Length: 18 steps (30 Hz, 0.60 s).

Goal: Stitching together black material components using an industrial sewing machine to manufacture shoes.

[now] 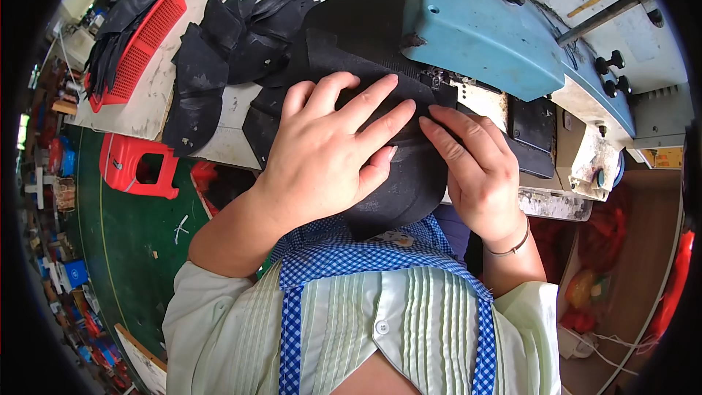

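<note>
Left hand (pixel 322 148) spread, right hand (pixel 479 172) fingers together, seemingly align black panel (pixel 398 186) near blue machine (pixel 479 25); next calls for even pressure.

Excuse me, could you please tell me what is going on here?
A person is handling black sheet material at a blue machine. The left hand rests on it with fingers spread, while the fingertips of the right hand touch it close by, just in front of the machine. Part of the material hangs toward the person's lap. More black pieces lie heaped on the table to the left, beside a red basket holding others.
</note>
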Tool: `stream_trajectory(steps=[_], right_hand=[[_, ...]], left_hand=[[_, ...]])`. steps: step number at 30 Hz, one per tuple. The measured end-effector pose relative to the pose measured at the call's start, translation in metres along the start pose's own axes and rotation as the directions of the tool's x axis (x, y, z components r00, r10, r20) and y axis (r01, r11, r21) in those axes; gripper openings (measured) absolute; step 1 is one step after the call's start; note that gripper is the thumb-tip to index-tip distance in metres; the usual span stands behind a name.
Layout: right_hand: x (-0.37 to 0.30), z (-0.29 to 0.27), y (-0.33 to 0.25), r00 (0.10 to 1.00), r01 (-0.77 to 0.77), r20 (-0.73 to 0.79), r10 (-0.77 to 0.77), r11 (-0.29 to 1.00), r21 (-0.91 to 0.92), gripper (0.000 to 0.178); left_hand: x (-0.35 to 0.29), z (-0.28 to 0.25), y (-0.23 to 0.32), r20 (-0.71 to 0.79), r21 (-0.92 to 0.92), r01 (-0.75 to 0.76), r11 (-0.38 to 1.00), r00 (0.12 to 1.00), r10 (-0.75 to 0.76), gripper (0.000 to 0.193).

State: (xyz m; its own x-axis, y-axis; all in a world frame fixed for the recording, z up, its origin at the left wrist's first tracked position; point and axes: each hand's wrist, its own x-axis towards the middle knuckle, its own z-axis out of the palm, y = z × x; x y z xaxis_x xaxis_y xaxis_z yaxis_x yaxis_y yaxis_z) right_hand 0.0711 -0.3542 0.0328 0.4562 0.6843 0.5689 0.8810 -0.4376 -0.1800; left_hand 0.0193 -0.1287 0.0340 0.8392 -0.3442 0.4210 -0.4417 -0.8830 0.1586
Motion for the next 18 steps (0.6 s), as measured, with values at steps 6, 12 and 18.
stream_trajectory(steps=[6,12,18], right_hand=[[0.007,-0.001,0.012,0.999,0.049,0.015,-0.048,0.999,-0.015,0.048],[0.008,0.006,0.011,0.998,-0.042,-0.045,0.042,0.999,0.008,0.043],[0.007,0.008,0.014,0.995,-0.061,-0.073,0.064,0.997,0.041,0.043]], left_hand=[[0.014,0.01,-0.002,-0.017,-0.077,-0.034,0.996,0.999,0.033,0.043],[0.024,0.013,-0.013,0.01,-0.195,-0.078,0.978,0.997,0.081,0.044],[0.029,0.012,-0.016,0.046,-0.188,-0.095,0.978,0.993,0.105,0.046]])
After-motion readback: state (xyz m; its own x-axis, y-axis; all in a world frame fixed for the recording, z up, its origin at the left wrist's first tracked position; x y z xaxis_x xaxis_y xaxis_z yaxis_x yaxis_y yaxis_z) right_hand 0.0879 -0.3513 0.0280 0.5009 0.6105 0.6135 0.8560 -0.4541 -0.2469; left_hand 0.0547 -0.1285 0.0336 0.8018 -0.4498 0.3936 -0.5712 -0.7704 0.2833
